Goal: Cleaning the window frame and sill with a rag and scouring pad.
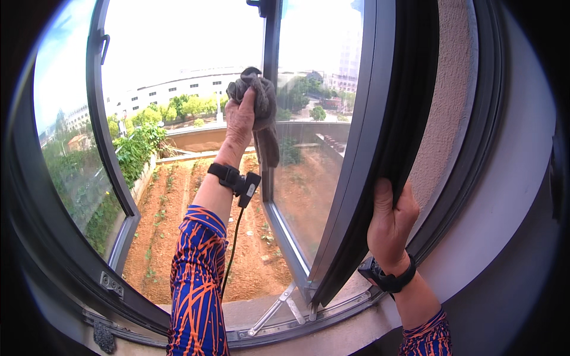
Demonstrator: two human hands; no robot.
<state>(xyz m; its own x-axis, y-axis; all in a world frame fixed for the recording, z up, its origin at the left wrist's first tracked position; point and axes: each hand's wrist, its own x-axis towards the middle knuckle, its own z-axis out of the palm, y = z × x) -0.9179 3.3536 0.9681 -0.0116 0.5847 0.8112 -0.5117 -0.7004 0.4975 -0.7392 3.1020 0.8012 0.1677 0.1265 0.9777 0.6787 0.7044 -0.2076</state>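
Note:
Bunched in my left hand (240, 118) is a grey cloth (266, 100), pressed to the outer upright of the open window sash (378, 111). One end of the cloth hangs down along that upright. My right hand (391, 222) grips the dark edge of the same sash nearer to me, thumb on the inner side and fingers curled round the far side. The sash's glass pane (311, 178) stands between my two hands, swung outward. Each wrist wears a black strap with a small device, and a cable runs from the left one.
A metal friction stay (274, 309) joins the sash to the bottom track. Another sash (80, 147) with a handle (105, 49) stands at the left. A dark grey lump (104, 337) lies by the sill track. Outside are planted soil rows (178, 231) and a low wall (200, 138).

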